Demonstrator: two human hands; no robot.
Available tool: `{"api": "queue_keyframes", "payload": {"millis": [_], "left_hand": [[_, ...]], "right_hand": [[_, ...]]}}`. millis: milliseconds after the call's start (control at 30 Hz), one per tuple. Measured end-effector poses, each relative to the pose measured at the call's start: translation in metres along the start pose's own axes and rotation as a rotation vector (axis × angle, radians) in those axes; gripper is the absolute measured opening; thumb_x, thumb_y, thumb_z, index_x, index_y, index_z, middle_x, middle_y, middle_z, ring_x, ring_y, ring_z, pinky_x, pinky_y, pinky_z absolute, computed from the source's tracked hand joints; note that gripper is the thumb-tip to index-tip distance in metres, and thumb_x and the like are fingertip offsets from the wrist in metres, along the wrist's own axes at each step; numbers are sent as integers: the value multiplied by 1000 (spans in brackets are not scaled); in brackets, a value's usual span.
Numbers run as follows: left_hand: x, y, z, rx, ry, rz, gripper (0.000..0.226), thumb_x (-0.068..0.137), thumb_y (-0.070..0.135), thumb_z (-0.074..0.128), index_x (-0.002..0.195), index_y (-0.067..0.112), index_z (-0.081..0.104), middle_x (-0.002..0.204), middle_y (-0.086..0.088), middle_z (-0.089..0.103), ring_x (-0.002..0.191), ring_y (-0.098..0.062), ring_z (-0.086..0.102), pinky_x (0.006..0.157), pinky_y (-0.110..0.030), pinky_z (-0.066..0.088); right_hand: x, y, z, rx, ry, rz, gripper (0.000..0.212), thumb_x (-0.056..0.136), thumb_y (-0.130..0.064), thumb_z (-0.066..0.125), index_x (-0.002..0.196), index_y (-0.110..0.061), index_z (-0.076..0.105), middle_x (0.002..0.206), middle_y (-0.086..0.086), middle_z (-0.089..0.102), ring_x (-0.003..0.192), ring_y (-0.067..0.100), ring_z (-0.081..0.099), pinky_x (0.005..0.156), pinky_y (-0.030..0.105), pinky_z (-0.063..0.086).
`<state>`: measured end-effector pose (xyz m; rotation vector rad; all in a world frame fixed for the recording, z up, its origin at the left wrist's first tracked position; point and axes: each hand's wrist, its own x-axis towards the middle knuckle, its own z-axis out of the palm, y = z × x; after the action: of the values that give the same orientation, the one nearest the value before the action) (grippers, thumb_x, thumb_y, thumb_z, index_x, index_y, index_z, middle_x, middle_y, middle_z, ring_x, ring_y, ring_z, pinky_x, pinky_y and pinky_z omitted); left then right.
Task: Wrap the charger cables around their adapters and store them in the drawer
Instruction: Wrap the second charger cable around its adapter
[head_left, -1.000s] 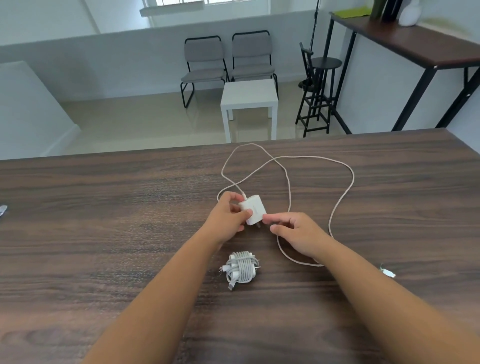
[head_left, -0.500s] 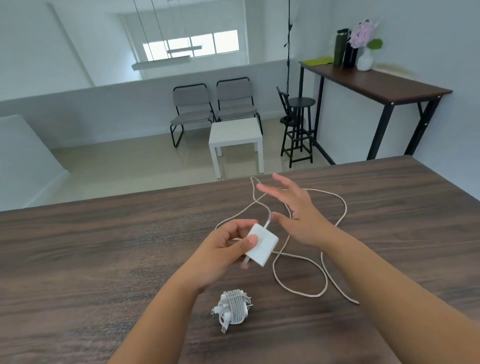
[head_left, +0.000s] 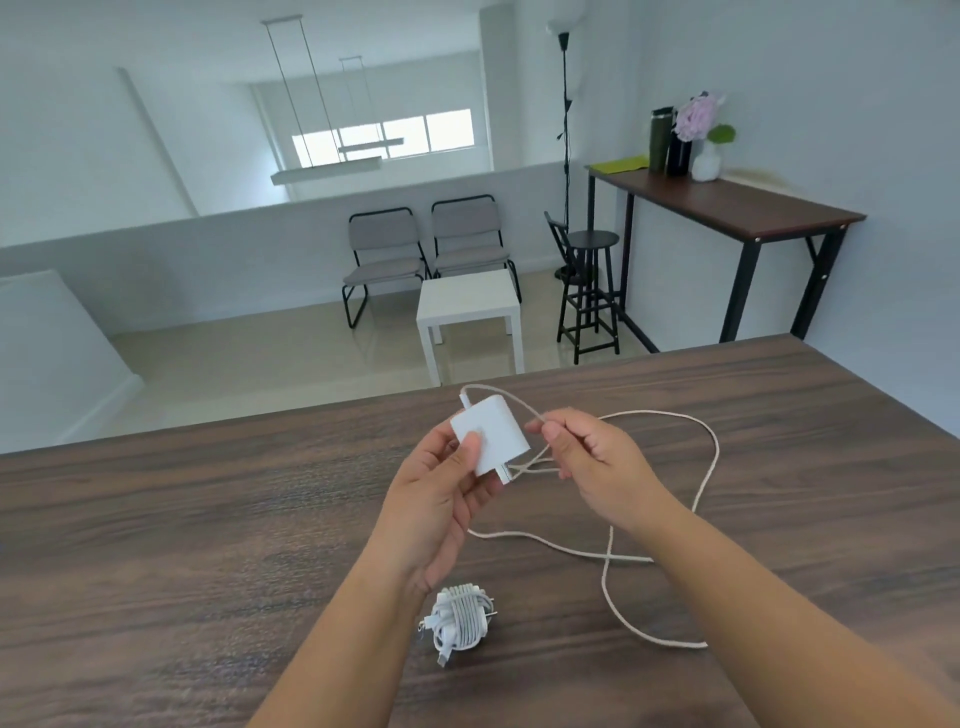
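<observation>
Clearly the biggest risk lies in the long white cable (head_left: 709, 467), most of which sprawls in loose loops on the wooden table (head_left: 208, 519) and crosses itself to the right of the hands; if it is pulled round the adapter quickly, that crossing could tighten into a knot or the free end could drag across the table. A smaller risk is the first turn slipping: the left hand (head_left: 441, 499) grips the white adapter (head_left: 491, 434) above the table with its thumb pressed on the near face and fingers curled behind, while the right hand (head_left: 587, 462) pinches the cable just beside the adapter, thumb and curled fingers closed on it, and slack there would let the coil go loose near the prongs. A sharp bend where the cable leaves the plug at the adapter's far corner could also strain it. The already wrapped charger (head_left: 460, 618) lies on the table just below the left wrist, and a dragged loop might knock it. No drawer is in view. Beyond the dark wood-grain table the room holds a high desk (head_left: 727, 202) with bottles and a flower vase, two grey chairs (head_left: 426, 249), a white side table (head_left: 467, 306), a black stool (head_left: 592, 291) and a floor lamp (head_left: 565, 156).
</observation>
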<state>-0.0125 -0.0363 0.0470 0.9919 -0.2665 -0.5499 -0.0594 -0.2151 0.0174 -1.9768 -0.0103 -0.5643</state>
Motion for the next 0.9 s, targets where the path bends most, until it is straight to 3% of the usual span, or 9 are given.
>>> {"api": "queue_keyframes", "payload": {"millis": [67, 133, 200, 367, 500, 600, 767, 833, 900], "left_hand": [[-2, -3, 6, -49, 47, 16, 39, 79, 15, 63, 116, 5, 60, 101, -11, 68, 76, -16, 68, 65, -24, 60], [-3, -3, 13, -80, 90, 31, 39, 77, 14, 66, 114, 4, 57, 106, -14, 65, 74, -17, 70, 61, -23, 60], [-2, -3, 19, -88, 111, 42, 39, 76, 14, 68, 111, 5, 55, 109, -16, 63, 76, -18, 70, 59, -23, 59], [-1, -8, 31, -12, 132, 147, 30, 80, 10, 68, 108, 8, 56, 104, -7, 64, 78, -15, 68, 60, -23, 58], [-3, -12, 29, 214, 205, 274, 28, 83, 6, 70, 110, 12, 61, 103, -2, 63, 80, -9, 70, 66, -25, 58], [-4, -15, 21, 505, 258, 325, 34, 84, 12, 74, 112, 28, 63, 103, 3, 67, 81, -12, 71, 73, -31, 59], [-13, -26, 21, 960, 88, 509, 47, 85, 21, 74, 127, 34, 59, 109, 12, 64, 94, -4, 64, 77, -17, 54], [-16, -27, 18, 1074, 25, 576, 51, 87, 19, 72, 132, 33, 55, 111, 15, 59, 99, -3, 61, 78, -12, 50], [-19, -24, 13, 1082, -33, 537, 52, 88, 19, 70, 135, 33, 53, 113, 17, 58, 101, -5, 60, 81, -17, 51]], "right_hand": [[-6, -7, -3, 34, 18, 3, 27, 98, -25, 48, 117, -22, 66, 77, -35, 63, 75, -10, 59, 73, 14, 44], [-11, -13, -6, 58, 37, -8, 28, 97, -24, 50, 121, -24, 64, 103, -29, 67, 99, -10, 61, 87, 11, 45], [-16, -21, -7, 52, 66, -10, 26, 96, -21, 52, 117, -28, 65, 113, -21, 67, 109, -8, 59, 93, 10, 43], [-27, -28, -12, -137, 152, -10, 20, 90, -18, 63, 104, -27, 73, 81, -13, 68, 76, 0, 60, 71, 9, 41], [-30, -45, -19, -417, -66, -16, 15, 89, -26, 62, 98, -24, 73, 82, -8, 67, 77, 5, 57, 73, 17, 42], [-32, -61, -30, -532, -187, -33, 13, 88, -28, 60, 92, -24, 72, 73, -18, 57, 71, 0, 52, 73, 20, 40], [-27, -79, -51, -689, -327, -18, 14, 85, -39, 63, 83, -26, 69, 78, -11, 66, 75, 6, 58, 73, 28, 48], [-23, -88, -62, -662, -380, 2, 16, 83, -39, 66, 81, -24, 69, 73, -16, 65, 71, 0, 57, 68, 21, 46], [-18, -93, -71, -588, -400, 9, 13, 84, -36, 68, 80, -24, 69, 57, -22, 57, 59, -4, 51, 57, 10, 36]]}}
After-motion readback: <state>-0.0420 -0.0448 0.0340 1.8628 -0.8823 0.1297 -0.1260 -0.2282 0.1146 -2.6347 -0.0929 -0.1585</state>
